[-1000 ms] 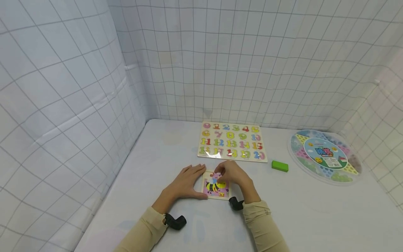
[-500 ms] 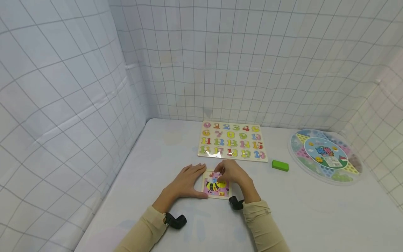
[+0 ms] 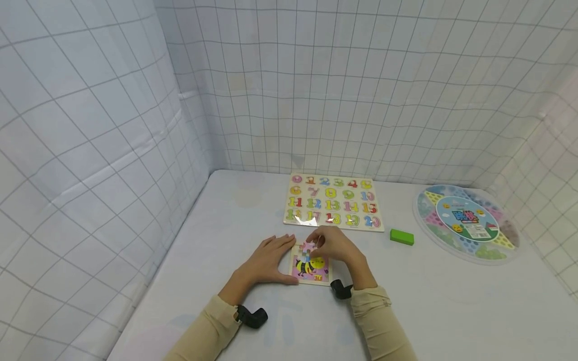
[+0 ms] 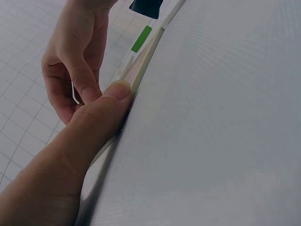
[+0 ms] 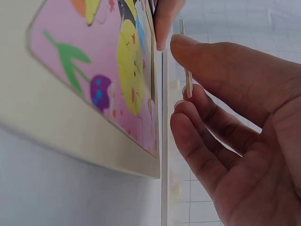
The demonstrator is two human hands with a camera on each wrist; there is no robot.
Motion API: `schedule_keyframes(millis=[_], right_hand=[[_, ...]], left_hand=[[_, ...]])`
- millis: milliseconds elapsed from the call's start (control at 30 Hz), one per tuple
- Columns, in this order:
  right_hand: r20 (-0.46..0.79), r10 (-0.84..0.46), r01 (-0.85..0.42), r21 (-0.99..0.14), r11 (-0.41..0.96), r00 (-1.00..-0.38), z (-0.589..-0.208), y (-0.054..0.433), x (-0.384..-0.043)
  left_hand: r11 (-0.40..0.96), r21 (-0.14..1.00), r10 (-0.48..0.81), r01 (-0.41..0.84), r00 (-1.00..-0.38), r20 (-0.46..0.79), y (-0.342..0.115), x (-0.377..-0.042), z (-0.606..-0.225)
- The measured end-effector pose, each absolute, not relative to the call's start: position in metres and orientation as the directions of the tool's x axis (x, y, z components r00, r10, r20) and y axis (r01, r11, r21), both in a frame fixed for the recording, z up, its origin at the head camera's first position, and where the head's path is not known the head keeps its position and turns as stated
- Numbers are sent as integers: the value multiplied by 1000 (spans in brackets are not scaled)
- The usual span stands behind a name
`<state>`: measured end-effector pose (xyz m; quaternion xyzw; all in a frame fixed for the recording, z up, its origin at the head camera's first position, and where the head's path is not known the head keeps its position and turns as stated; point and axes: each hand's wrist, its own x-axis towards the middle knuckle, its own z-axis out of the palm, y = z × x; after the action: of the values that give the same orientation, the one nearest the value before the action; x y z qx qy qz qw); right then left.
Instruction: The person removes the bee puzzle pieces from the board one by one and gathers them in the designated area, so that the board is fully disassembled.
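A small square jigsaw board (image 3: 310,282) with a bee picture on pink lies in front of me, its pale wooden border visible (image 5: 56,129). My left hand (image 3: 267,260) rests at its left side, fingers spread and straight, with the thumb (image 4: 106,106) along the near edge. Between thumb and fingertips, my right hand (image 3: 337,246) pinches a thin pink puzzle piece (image 3: 309,247). Seen edge-on in the right wrist view, the piece (image 5: 188,84) stands apart from the board's face. Below it, a gap shows in the upper part of the picture.
Behind the small board lies a wooden number board (image 3: 333,202) with colourful numerals. A green block (image 3: 402,237) sits to its right. Farther right is a round clear-plastic-cased game board (image 3: 467,220). Grid-patterned cloth walls (image 3: 316,100) enclose the table on the left, back and right.
My right hand has lifted the pink puzzle piece up from the bee jigsaw, moving slightly up and away. The left hand has stayed in place.
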<state>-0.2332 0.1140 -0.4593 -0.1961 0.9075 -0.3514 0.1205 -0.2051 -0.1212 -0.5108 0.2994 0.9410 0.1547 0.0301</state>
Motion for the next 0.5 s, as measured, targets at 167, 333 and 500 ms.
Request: schedule_keyframes(millis=[167,333,500], right_hand=[[-80,-443,-271,-690,671,-893,-460,115,-233],[-87,-440,-263,-692,672,-894,-460,115,-233],[-86,-437,-262,-691,674,-896,-460,115,-231]], left_hand=[[775,300,573,555,-819,35,-121,-206,-511],[772,306,576,557,-817,32,-122,-206,-510],[771,309,576,556,-817,31,-121,-205,-512]])
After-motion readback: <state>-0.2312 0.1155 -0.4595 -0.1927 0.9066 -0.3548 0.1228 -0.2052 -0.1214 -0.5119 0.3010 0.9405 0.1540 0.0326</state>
